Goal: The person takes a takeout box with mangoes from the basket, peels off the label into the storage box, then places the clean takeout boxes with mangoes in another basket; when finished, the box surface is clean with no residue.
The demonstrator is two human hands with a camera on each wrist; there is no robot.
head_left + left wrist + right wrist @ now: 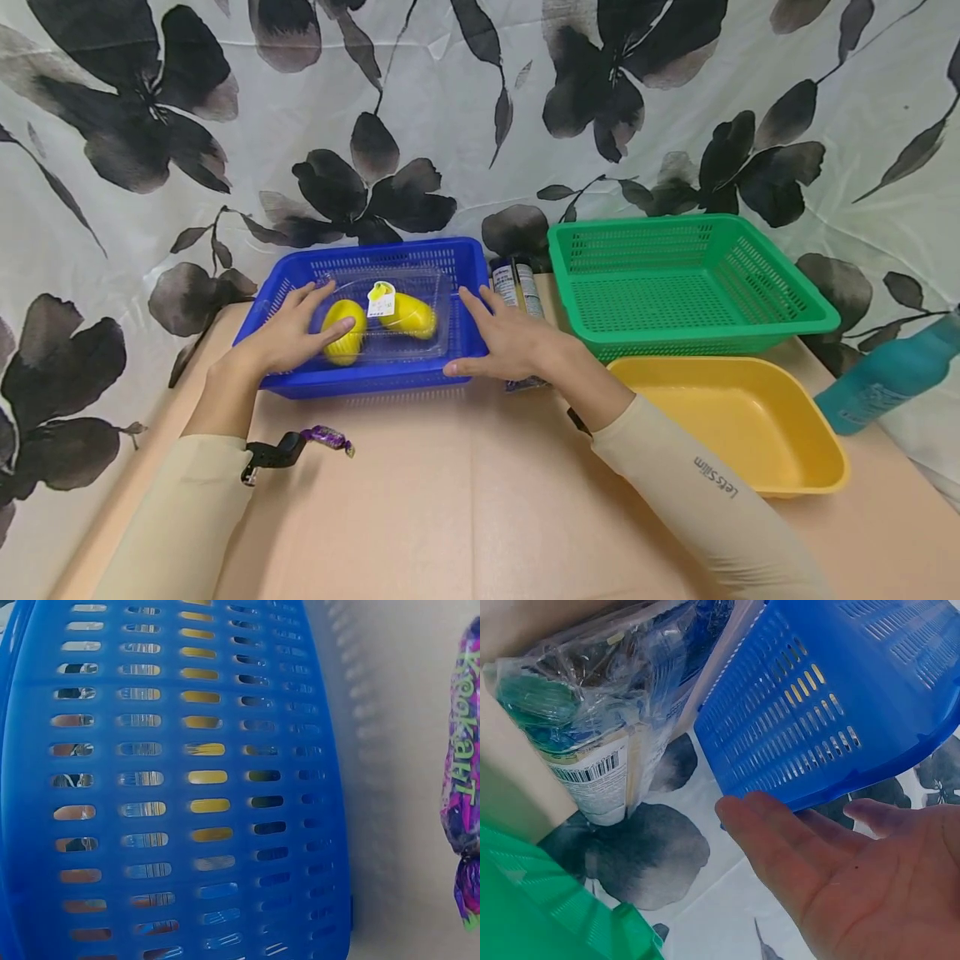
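Perhaps overpushing by left hand (291, 330) or right hand (513, 335), fingers spread and empty, could slip the blue basket (375, 382) past the table's (420, 500) far edge.

We see soft, even brightness in the head view, with faint shadows on the table (405, 517) beside the sleeves (172, 508) and a pale sheen in the yellow tray (750, 408). Both wrist views look softer; plastic wrap (649, 664) glints, and light through the blue basket (169, 765) leaves blurred spots.
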